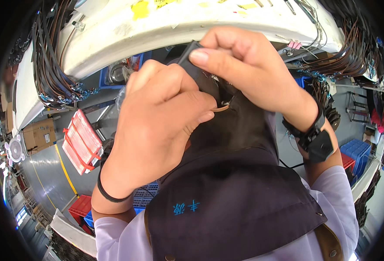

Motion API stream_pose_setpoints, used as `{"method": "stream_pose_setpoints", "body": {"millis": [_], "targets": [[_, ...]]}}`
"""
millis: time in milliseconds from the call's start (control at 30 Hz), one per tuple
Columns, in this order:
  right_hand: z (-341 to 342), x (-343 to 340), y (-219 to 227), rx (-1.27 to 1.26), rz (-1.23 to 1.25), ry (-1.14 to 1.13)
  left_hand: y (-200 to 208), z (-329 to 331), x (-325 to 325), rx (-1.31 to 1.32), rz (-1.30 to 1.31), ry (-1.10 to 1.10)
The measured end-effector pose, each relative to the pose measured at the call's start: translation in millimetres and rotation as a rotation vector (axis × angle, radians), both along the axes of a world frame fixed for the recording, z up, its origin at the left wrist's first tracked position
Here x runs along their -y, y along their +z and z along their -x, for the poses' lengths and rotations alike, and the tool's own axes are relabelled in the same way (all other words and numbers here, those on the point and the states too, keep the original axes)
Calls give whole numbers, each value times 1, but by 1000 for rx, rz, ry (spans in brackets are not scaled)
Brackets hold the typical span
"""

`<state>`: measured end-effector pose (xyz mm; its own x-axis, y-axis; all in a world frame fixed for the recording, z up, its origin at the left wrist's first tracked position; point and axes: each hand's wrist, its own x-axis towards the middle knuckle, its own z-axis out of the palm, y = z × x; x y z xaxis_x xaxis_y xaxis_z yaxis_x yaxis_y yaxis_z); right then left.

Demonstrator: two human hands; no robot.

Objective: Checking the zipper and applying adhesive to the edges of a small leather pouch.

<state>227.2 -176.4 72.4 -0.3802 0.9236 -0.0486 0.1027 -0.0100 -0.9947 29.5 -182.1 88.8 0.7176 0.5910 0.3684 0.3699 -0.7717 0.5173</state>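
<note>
Right hand [248, 65] pinches the upper end of a black strap [186, 55] between thumb and forefinger. Left hand [161, 104] is curled, thumb and forefinger closed on a thin tan strip [221, 108]. The strap is between the two hands, in front of the apron [227, 204]; its lower part is hidden. Right-hand knuckles overlap the front edge of the white table [166, 32] in view; contact cannot be determined. Grey floor [48, 172] extends at left, beyond a red-tied flat bundle [82, 141]. Count: one strap pinched, one tan strip, one flat bundle, two hanging strap bunches, left [50, 56] and right [346, 54] of the table.
</note>
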Motion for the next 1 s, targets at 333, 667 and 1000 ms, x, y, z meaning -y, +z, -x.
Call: {"method": "stream_pose_setpoints", "body": {"millis": [333,667,1000], "targets": [[9,-12,-9,-72,49,82,-9,-3,12,479,1145,-51],[-14,4,16,266,-528,-71,-24,8,9,610,1307,-3],[-43,31,13,686,-609,133,-50,3,29,612,1432,88]]}}
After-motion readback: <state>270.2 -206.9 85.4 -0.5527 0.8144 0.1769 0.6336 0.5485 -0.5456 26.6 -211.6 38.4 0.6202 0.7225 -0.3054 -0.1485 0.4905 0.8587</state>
